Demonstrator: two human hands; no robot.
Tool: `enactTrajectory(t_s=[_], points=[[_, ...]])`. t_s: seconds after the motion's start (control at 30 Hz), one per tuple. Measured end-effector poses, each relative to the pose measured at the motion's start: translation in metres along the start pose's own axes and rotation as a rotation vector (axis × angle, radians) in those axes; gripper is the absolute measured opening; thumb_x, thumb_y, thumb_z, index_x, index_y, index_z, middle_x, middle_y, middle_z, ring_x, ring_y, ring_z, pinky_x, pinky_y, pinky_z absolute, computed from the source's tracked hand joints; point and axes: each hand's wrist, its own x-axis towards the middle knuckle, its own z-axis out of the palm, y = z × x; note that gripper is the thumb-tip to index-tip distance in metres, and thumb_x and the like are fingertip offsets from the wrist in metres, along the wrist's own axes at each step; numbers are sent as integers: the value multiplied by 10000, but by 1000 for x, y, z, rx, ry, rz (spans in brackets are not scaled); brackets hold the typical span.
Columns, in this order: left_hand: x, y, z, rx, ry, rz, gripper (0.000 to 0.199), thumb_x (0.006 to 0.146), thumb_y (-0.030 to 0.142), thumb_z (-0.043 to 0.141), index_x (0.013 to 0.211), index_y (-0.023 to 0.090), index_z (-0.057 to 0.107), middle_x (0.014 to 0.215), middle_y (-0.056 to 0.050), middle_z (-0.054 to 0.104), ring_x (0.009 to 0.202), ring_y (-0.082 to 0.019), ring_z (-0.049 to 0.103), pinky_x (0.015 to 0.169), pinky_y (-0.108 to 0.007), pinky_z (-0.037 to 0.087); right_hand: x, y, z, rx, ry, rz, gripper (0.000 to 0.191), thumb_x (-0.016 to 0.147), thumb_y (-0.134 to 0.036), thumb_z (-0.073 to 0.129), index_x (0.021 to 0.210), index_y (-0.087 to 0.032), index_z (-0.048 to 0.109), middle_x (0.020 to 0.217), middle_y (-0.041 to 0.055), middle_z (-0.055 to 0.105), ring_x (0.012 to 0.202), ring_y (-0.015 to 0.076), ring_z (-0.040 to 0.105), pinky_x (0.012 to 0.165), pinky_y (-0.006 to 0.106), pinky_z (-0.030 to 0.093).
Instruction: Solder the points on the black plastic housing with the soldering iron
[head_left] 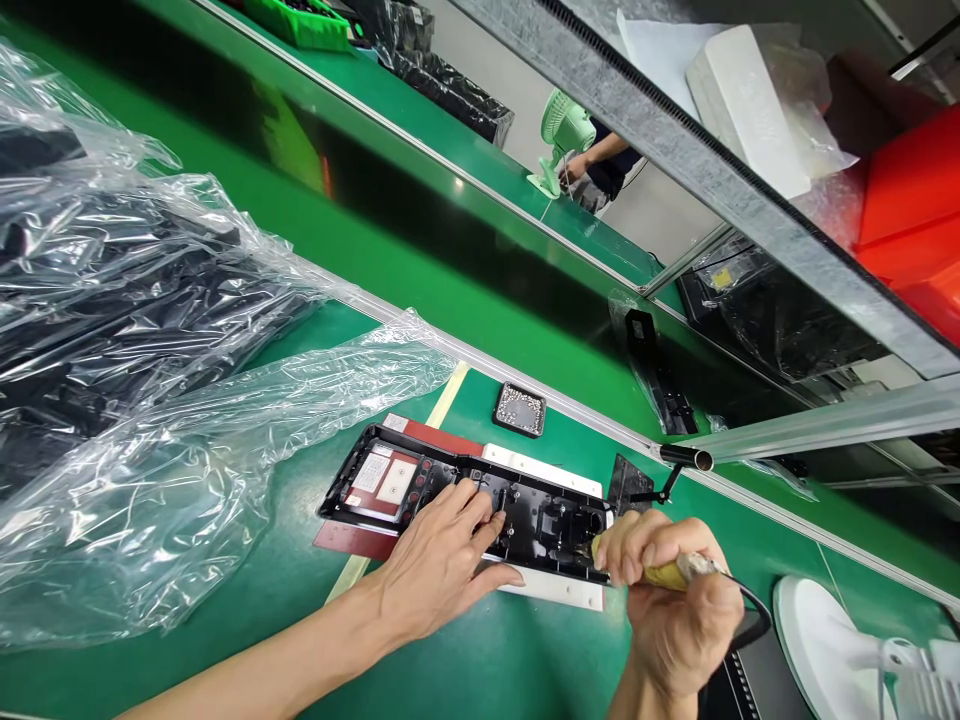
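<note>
A long black plastic housing (517,515) lies open side up on a white and dark red base (559,588). Several small posts and ribs show inside it, and a labelled panel (379,482) is at its left end. My left hand (442,550) rests over the middle of the housing, fingertips down inside, thumb spread out; it holds nothing that I can see. In my closed right hand (671,575) is a soldering iron (666,575) with a yellow handle and dark cord. Its front end points into the housing's right part; the tip is barely visible.
A small black tray (520,410) holds tiny metal pieces behind the housing. A tube holder (686,458) stands at right. Clear plastic bags (225,440) cover the left side. A metal shelf beam (675,120) crosses overhead. A white fan (825,640) stands lower right.
</note>
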Motion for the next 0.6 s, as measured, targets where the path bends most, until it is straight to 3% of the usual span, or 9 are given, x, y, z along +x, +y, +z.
enactTrajectory(t_s=[0.17, 0.33, 0.47, 0.6], points=[[0, -1, 0, 1, -8, 2, 542, 939, 533, 612, 1194, 59, 675, 916, -111, 540, 901, -280, 479, 720, -431, 507, -3, -3, 0, -106, 166, -92, 221, 993, -326, 498, 864, -175, 594, 618, -16, 551, 517, 149, 560, 468, 334, 505], [0, -1, 0, 0, 2, 7, 531, 938, 531, 620, 1188, 67, 680, 912, -109, 537, 896, -275, 482, 713, -421, 498, 4, -5, -6, -67, 274, -184, 453, 1004, -478, 365, 772, -184, 620, 533, -17, 542, 425, 131, 508, 403, 295, 465], [1, -1, 0, 4, 11, 11, 527, 929, 545, 633, 1187, 89, 681, 896, -99, 538, 867, -262, 483, 703, -418, 499, 12, -3, -8, -42, 340, -238, 425, 978, -414, 356, 698, -188, 581, 469, -30, 520, 352, 114, 445, 343, 252, 417], [2, -2, -1, 12, 7, 14, 511, 945, 536, 614, 1173, 85, 688, 900, -103, 537, 867, -260, 478, 697, -414, 499, 20, 1, 0, -41, 392, -212, 462, 981, -476, 388, 646, -191, 527, 426, -48, 477, 324, 99, 398, 325, 232, 391]])
